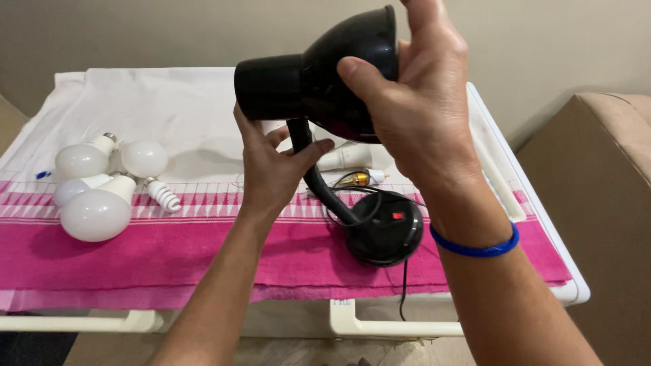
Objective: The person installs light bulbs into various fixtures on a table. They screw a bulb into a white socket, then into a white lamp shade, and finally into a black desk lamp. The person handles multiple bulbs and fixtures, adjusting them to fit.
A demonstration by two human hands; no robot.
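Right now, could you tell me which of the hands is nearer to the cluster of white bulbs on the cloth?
Left. The left hand grips the lamp's neck, just right of the white bulbs; the right hand holds the lamp shade, farther right and higher.

Lit softly and evenly from above; faint shadows beside the white bulbs point(102, 186). Mild glare on the black lamp shade point(319, 74). Sharp throughout, slightly stretched at the edges.

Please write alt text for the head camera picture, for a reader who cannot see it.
Two bare hands hold a black desk lamp above a table: the right hand grips its shade, the left hand its bent neck. White bulbs lie on the pink cloth at left.
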